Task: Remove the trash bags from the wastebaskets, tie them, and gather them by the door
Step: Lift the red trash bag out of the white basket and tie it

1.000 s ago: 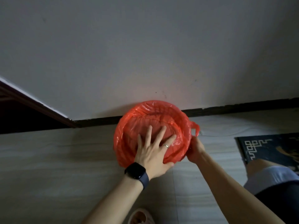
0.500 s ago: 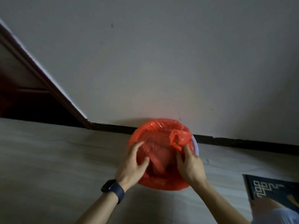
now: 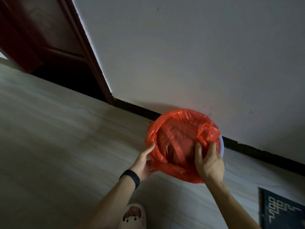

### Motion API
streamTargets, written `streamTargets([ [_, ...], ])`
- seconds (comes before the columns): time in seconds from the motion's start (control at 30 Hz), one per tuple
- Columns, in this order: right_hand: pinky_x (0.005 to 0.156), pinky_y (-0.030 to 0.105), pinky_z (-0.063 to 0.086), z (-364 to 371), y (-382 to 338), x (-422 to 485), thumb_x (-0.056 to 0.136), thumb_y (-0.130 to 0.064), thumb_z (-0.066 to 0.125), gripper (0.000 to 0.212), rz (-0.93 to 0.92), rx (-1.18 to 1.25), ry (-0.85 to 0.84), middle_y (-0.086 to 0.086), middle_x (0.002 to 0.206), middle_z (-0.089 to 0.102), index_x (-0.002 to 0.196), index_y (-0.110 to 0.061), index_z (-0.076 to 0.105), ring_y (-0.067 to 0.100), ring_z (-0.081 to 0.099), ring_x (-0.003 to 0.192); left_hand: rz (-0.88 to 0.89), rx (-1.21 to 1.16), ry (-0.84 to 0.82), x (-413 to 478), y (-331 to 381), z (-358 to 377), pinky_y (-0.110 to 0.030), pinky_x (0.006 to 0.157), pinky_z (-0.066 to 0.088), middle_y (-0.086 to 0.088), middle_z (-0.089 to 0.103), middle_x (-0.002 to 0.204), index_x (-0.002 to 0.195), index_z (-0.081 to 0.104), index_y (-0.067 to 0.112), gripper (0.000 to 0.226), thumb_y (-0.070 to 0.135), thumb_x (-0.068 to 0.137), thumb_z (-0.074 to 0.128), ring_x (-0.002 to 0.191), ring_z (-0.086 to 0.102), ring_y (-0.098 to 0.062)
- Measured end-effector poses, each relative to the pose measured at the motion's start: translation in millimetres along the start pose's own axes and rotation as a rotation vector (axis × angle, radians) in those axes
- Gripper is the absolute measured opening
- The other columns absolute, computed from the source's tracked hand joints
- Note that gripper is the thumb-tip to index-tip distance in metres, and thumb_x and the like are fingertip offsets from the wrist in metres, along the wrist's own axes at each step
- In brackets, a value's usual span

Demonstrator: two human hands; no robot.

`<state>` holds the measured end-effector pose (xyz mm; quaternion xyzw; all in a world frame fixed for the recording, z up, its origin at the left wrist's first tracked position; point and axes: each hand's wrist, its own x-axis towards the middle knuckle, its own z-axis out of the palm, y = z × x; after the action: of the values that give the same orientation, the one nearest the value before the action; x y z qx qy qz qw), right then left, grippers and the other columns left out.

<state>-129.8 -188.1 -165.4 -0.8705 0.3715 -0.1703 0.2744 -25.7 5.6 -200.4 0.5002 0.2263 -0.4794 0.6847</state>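
Note:
A red trash bag point(image 3: 178, 128) lines a round wastebasket standing on the floor against the white wall. Only a pale strip of the wastebasket rim point(image 3: 222, 146) shows at the right, where the bag is peeled off. My right hand point(image 3: 208, 161) pinches the bag's loose handle and edge at the right of the rim. My left hand point(image 3: 143, 163), with a dark watch on the wrist, grips the bag's folded edge at the lower left of the rim. The bag's contents are hidden in its dark inside.
A dark red door and frame point(image 3: 54, 38) stand at the upper left, along the same wall. A black baseboard point(image 3: 264, 154) runs along the wall. A dark patterned mat point(image 3: 283, 210) lies at the lower right. My foot in a pale sandal point(image 3: 133, 215) is below the hands.
My left hand moved from inside the bag to its outer left edge. My right hand lifted the bag's handle off the right rim. The view swung, showing more of the door.

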Motion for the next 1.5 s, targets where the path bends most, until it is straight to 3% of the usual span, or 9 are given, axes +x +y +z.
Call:
streamTargets([
  [0.33,0.069,0.053,0.056,2,2,0,0.094,-0.054,0.046,0.041,0.041,0.03,-0.016,0.021,0.092,0.07,0.115,-0.019,0.042,0.048,0.066,0.074,0.125,-0.07,0.057,2,15,-11,-0.048,0.105,0.046,-0.017,0.071,0.116,0.124,0.066,0.009,0.049,0.023,0.078,0.077,0.109,0.067,-0.034],
  [0.47,0.069,0.051,0.056,1,1,1,0.095,-0.048,0.05,0.038,0.051,0.043,-0.028,0.022,0.092,0.069,0.115,-0.016,0.044,0.047,0.066,0.074,0.299,0.019,0.291,-10,30,0,-0.035,0.075,0.056,-0.013,0.076,0.093,0.111,0.07,0.005,0.042,0.004,0.069,0.078,0.084,0.073,-0.03],
  [0.63,0.067,0.052,0.056,1,3,1,0.095,-0.051,0.048,0.041,0.043,0.056,-0.047,0.016,0.092,0.068,0.118,-0.018,0.044,0.045,0.066,0.073,0.552,0.314,0.37,-32,43,27,-0.042,0.084,0.057,-0.004,0.072,0.097,0.102,0.063,0.028,0.033,0.002,0.081,0.067,0.09,0.069,-0.025],
  [0.83,0.066,0.045,0.054,-5,4,3,0.094,-0.049,0.053,0.035,0.089,0.114,-0.095,0.018,0.09,0.071,0.114,-0.021,0.046,0.044,0.068,0.075,0.83,0.591,0.249,-43,48,75,-0.035,0.086,0.05,0.001,0.069,0.096,0.094,0.062,0.026,0.03,-0.003,0.087,0.054,0.091,0.063,-0.019],
  [0.93,0.07,0.038,0.047,-14,3,7,0.096,-0.04,0.057,0.03,0.165,0.217,-0.2,0.015,0.096,0.071,0.116,-0.019,0.053,0.043,0.067,0.088,1.085,1.038,0.101,-42,30,94,-0.032,0.104,0.044,0.011,0.062,0.117,0.102,0.058,0.032,0.044,-0.002,0.077,0.049,0.115,0.057,-0.013],
  [1.03,0.085,0.039,0.048,-33,8,20,0.099,-0.032,0.054,0.007,0.319,0.439,-0.335,0.006,0.106,0.069,0.105,-0.031,0.059,0.027,0.065,0.095,1.064,1.428,-0.079,-46,16,107,-0.021,0.11,0.034,0.005,0.054,0.136,0.119,0.06,0.024,0.04,0.002,0.085,0.055,0.131,0.046,-0.01],
  [1.2,0.102,0.037,0.048,-52,12,35,0.097,-0.034,0.058,0.031,0.435,0.864,-0.477,-0.001,0.117,0.072,0.127,-0.027,0.063,0.017,0.068,0.108,0.942,2.005,-0.123,-43,10,113,-0.05,0.118,0.02,0.007,0.031,0.158,0.139,0.046,0.028,0.051,0.013,0.091,0.045,0.148,0.017,-0.016],
  [1.37,0.1,0.036,0.048,-52,4,35,0.077,-0.06,0.073,0.048,0.416,0.623,-0.515,-0.009,0.113,0.071,0.116,-0.033,0.065,0.014,0.065,0.106,1.045,2.328,-0.241,-54,5,109,-0.054,0.121,0.007,0.001,0.021,0.162,0.146,0.037,0.022,0.061,0.018,0.087,0.053,0.151,0.007,-0.027],
  [1.5,0.093,0.036,0.047,-48,3,34,0.087,-0.041,0.07,0.044,0.33,0.391,-0.492,0.005,0.119,0.067,0.126,-0.022,0.059,0.028,0.062,0.11,1.367,2.207,-0.301,-48,4,77,-0.047,0.113,0.037,0.001,0.039,0.154,0.133,0.053,0.027,0.055,0.025,0.078,0.06,0.141,0.039,-0.027],
])
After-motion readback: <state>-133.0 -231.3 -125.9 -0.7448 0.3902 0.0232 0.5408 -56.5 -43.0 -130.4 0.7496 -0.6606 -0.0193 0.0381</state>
